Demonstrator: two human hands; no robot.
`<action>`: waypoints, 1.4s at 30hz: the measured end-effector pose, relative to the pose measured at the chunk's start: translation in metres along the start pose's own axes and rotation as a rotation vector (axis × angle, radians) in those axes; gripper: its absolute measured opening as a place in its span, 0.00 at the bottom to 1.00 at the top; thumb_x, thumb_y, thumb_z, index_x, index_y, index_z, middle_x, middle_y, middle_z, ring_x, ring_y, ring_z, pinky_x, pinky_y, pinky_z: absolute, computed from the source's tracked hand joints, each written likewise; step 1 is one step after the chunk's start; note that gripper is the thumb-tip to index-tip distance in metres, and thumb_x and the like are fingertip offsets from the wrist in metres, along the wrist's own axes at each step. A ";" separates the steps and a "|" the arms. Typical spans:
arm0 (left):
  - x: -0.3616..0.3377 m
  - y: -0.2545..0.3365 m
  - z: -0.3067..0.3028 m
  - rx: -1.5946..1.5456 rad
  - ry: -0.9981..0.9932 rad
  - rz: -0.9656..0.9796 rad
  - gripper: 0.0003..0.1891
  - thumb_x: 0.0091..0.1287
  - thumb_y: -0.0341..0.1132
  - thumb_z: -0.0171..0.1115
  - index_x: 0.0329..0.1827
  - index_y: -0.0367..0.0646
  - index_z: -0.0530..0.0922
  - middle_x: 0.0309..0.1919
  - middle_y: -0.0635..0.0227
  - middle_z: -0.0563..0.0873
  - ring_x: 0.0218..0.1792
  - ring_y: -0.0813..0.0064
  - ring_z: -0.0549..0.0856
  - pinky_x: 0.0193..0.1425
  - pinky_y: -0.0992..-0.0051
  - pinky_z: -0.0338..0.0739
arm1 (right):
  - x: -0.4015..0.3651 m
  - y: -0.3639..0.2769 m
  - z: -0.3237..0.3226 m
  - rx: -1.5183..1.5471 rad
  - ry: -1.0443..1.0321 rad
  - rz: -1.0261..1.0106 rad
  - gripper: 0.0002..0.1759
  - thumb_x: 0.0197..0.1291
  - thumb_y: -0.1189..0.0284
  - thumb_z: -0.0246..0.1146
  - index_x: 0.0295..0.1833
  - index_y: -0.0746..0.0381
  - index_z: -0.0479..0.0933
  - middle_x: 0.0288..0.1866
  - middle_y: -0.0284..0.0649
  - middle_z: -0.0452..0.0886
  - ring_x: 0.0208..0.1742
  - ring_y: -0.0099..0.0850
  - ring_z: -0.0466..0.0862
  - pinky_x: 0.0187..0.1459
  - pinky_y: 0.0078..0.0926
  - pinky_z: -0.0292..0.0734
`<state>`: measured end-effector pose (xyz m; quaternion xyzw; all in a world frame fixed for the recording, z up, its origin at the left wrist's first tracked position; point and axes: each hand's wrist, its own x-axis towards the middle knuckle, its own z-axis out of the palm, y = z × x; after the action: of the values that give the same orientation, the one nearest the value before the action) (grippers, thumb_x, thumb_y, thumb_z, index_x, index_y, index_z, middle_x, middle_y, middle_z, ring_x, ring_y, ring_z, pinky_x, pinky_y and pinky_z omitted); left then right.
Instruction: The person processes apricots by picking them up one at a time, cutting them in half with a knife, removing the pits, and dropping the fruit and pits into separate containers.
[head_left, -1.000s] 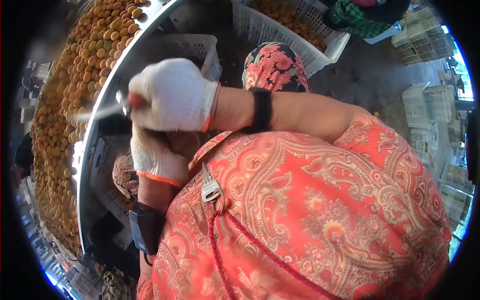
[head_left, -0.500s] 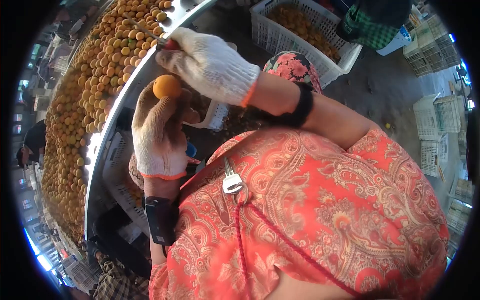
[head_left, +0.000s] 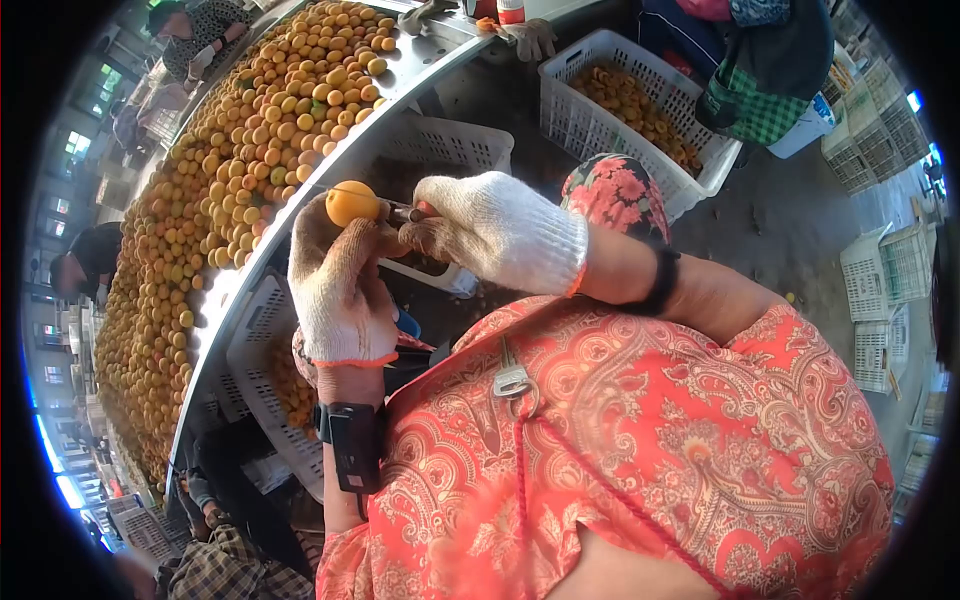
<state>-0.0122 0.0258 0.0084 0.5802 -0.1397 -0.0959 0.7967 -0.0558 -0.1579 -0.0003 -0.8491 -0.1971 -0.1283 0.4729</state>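
Left hand [head_left: 340, 290], white knit glove: pinches round orange fruit [head_left: 352, 203] at fingertips, just beside rim of long steel table [head_left: 215, 300] | right hand [head_left: 500, 232], gloved: clenched on small red-handled blade [head_left: 405, 213], tip at fruit | risk: blade may slip into left fingers if fruit rolls

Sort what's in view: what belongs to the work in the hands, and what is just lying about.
In hand: left hand gripping one orange fruit; right hand holding a small tool, mostly hidden, against it; fruit pile on the metal table beside them.
Lying about: white crate of fruit further off; empty crates at right; keys hanging on a red cord.
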 end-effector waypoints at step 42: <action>0.018 -0.021 0.010 -0.433 -0.036 -0.030 0.20 0.75 0.42 0.59 0.60 0.36 0.76 0.49 0.55 0.84 0.50 0.63 0.82 0.58 0.64 0.78 | 0.006 -0.002 0.020 -0.187 0.149 0.174 0.18 0.69 0.60 0.60 0.51 0.64 0.72 0.34 0.52 0.84 0.38 0.53 0.85 0.37 0.49 0.79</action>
<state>0.0019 0.0043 -0.0068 0.3956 -0.1214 -0.1461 0.8986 -0.0513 -0.1383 -0.0072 -0.8915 -0.0743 -0.1674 0.4144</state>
